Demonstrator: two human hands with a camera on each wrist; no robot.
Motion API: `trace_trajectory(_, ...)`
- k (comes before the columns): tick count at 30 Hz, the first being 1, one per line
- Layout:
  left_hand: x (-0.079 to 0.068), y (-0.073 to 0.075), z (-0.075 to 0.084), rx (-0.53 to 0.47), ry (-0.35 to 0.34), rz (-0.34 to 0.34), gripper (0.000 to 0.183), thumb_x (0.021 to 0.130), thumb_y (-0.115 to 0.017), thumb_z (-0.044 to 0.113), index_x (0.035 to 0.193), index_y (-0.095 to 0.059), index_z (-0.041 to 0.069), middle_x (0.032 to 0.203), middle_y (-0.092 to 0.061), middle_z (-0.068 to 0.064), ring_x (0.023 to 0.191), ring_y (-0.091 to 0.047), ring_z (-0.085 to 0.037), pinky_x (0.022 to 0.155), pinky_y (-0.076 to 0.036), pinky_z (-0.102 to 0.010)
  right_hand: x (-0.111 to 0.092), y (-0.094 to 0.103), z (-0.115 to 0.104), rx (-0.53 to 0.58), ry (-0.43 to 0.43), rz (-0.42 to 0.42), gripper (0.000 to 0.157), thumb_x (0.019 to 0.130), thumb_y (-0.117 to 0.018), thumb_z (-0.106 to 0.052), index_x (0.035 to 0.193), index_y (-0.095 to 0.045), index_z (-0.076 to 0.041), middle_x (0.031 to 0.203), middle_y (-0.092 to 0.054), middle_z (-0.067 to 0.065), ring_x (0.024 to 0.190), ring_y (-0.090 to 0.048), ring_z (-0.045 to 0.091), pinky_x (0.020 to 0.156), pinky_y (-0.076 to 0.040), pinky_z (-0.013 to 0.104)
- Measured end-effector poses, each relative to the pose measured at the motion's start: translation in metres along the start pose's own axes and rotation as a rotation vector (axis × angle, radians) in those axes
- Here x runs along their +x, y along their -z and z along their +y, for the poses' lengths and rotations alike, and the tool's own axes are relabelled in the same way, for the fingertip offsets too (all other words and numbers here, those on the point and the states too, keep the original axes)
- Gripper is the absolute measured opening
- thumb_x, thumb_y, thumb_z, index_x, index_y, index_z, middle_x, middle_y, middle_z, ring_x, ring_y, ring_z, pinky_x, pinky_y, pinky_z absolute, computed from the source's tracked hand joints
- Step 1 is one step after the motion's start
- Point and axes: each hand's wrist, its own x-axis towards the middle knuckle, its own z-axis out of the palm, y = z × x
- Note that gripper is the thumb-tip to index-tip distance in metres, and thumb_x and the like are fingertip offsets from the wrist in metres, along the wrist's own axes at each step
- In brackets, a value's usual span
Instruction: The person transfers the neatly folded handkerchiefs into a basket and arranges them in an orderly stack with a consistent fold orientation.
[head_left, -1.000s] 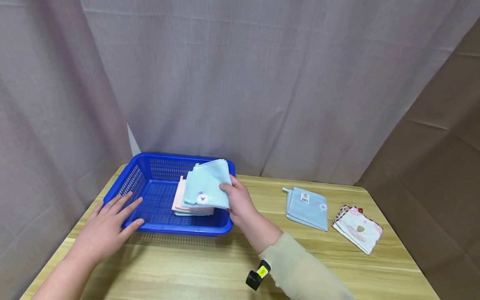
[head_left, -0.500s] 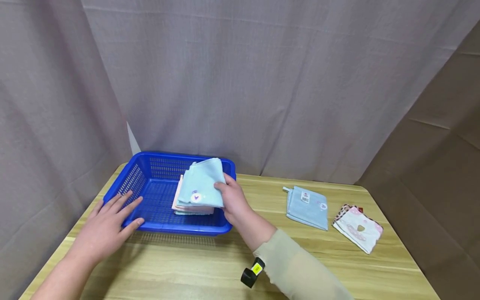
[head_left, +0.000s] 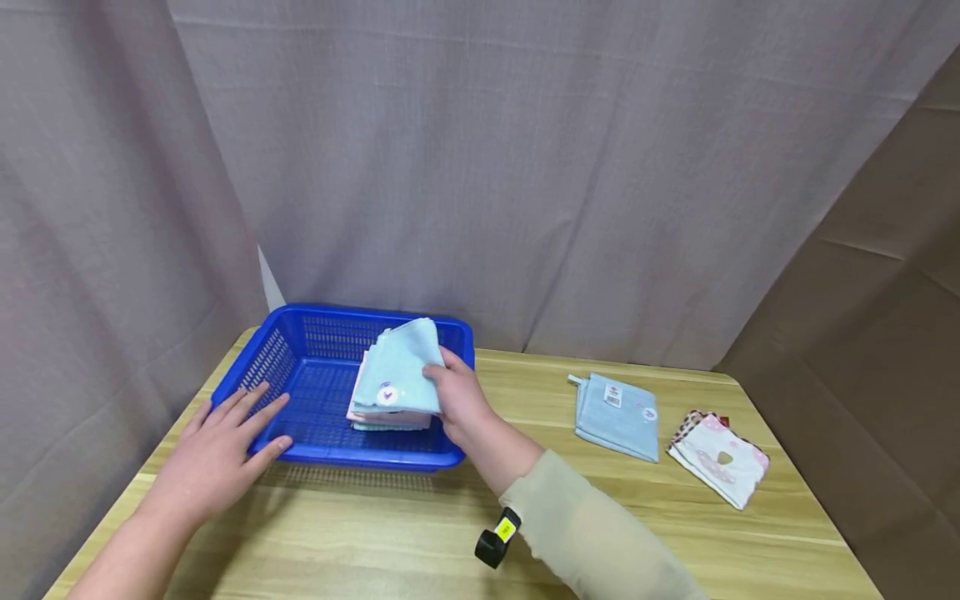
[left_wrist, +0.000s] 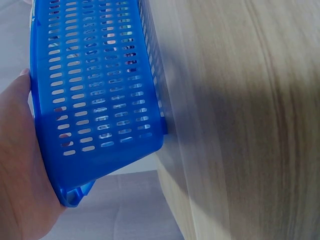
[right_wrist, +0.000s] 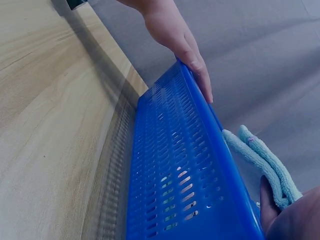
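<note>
A blue plastic basket (head_left: 315, 457) with slotted walls stands on the wooden table. My left hand (head_left: 225, 450) rests on its front left corner, fingers spread and straight over the rim. With my right hand (head_left: 465, 400) I pinch a folded light blue towel (head_left: 401, 362) by its right edge, thumb on top. That towel is over a small stack of folded towels (head_left: 390, 422), pink and pale green at the edges, in the right part of the basket. In the right wrist view the light blue towel (right_wrist: 265, 160) shows its folded layers above the basket rim.
To the right of the basket lies another folded blue towel (head_left: 618, 421) with a tag. Beside it is a white and pink patterned towel (head_left: 720, 458) with a brown checked edge. A grey curtain (head_left: 480, 167) hangs behind the table (head_left: 360, 533).
My right hand has moved a little to the left with the light blue towel, further over the stack. The left hand stays on the basket rim.
</note>
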Motion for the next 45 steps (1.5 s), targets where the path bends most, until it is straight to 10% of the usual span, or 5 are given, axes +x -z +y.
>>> trace_trajectory(45, 0.0, 0.001, 0.002, 0.0, 0.005, -0.007, 0.061, 0.098, -0.054, 0.053, 0.148, -0.048, 0.018, 0.154, -0.038, -0.02, 0.139, -0.032, -0.048, 0.112, -0.011, -0.069, 0.026, -0.018, 0.012, -0.101, -0.031, 0.004, 0.052, 0.095, -0.05, -0.006, 0.146, -0.049, -0.01, 0.13, -0.06, 0.018, 0.107, -0.063, 0.031, 0.087, -0.055, 0.042)
